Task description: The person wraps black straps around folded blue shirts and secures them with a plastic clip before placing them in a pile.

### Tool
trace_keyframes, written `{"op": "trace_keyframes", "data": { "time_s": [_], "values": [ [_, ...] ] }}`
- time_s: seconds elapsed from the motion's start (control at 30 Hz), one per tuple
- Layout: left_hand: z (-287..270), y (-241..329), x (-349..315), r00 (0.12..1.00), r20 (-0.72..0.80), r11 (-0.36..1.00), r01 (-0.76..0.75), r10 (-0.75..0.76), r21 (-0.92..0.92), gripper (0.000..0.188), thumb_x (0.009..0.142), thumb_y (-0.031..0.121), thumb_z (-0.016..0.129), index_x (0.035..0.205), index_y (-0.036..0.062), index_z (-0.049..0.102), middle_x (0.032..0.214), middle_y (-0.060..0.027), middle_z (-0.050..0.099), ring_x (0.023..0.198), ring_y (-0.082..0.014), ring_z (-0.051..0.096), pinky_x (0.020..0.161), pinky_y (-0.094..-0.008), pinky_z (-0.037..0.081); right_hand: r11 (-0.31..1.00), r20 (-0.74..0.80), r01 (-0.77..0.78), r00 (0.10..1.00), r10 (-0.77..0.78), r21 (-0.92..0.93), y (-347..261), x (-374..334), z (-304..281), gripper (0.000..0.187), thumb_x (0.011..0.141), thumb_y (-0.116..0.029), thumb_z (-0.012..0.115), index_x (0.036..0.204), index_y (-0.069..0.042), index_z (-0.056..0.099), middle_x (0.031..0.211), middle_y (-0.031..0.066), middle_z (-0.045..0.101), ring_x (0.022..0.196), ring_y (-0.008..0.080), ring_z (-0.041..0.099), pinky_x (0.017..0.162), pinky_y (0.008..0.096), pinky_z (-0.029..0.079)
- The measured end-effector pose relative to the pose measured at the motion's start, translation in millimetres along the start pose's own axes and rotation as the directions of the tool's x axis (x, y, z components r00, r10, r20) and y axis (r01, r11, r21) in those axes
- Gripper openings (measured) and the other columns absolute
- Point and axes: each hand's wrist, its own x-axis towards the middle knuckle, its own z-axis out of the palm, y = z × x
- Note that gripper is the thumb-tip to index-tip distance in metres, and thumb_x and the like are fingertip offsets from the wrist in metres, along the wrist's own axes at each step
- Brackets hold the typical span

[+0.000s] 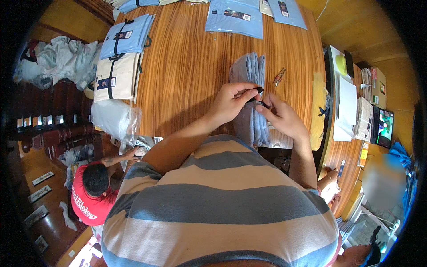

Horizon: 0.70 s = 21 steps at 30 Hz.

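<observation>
Over the near edge of the wooden table (187, 66) the person in the striped shirt has both hands together above a stack of grey-blue folded cloth (251, 75), which runs from near the middle of the table back toward its near edge. The left hand (231, 101) is curled, thumb and fingers pinched on the end of a small black strap or tag (259, 91); the right hand (282, 116) is closed too, its fingertips nipping the other end just beside the left, so the little dark piece is stretched between them. It is too small for me to tell whether it is a ribbon, a label or a clip. To my eye the step in hand is fixing or tying this black piece before it goes onto the top cloth; the next move would call for fine fingertip work, keeping the piece taut and lining it up with the stack beneath. A small pair of snips (279, 76) lies on the table just right of the stack. Light blue packs with black ties (126, 35) and a cream one (116, 76) sit along the left edge, more blue packs (235, 17) at the far edge. Another person in a red shirt (89, 202) crouches on the floor by the table's left side.
</observation>
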Motion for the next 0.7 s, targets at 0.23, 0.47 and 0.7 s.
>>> {"op": "trace_keyframes", "data": {
  "time_s": [0.23, 0.47, 0.7],
  "values": [
    [1, 34, 5, 0.975, 0.137, 0.901, -0.212, 0.172, 0.379, 0.019, 0.101, 0.01, 0.065, 0.114, -0.0006, 0.074, 0.102, -0.0151, 0.078, 0.095, -0.021, 0.075, 0.084, -0.0345, 0.057, 0.901, -0.152, 0.297, 0.922, -0.357, -0.316, -33, -13, -22, 0.02, 0.101, -0.023, 0.06, 0.103, -0.005, 0.066, 0.086, 0.0222, 0.068, 0.086, 0.0441, 0.068, 0.072, 0.0543, 0.054],
    [2, 29, 16, 0.989, 0.145, 0.952, -0.061, 0.018, 0.299, 0.018, 0.101, 0.01, 0.066, 0.111, -0.0041, 0.072, 0.093, -0.0078, 0.074, 0.088, -0.0141, 0.068, 0.079, -0.0304, 0.054, 0.849, -0.122, 0.018, 0.988, -0.097, -0.528, -50, -12, -35, 0.062, 0.092, -0.063, 0.063, 0.099, -0.002, 0.071, 0.076, 0.0233, 0.071, 0.071, 0.0407, 0.073, 0.062, 0.0485, 0.059],
    [3, 25, 9, 0.987, 0.152, 0.978, -0.073, 0.043, 0.197, 0.02, 0.105, 0.011, 0.062, 0.113, -0.0039, 0.071, 0.087, -0.0035, 0.07, 0.083, -0.01, 0.064, 0.075, -0.0265, 0.052, 0.98, -0.113, 0.151, 0.98, -0.166, -0.13, 3, -9, -2, 0.044, 0.099, -0.047, 0.063, 0.107, -0.004, 0.069, 0.099, 0.0222, 0.072, 0.096, 0.0446, 0.069, 0.083, 0.0524, 0.054]
  ]
}}
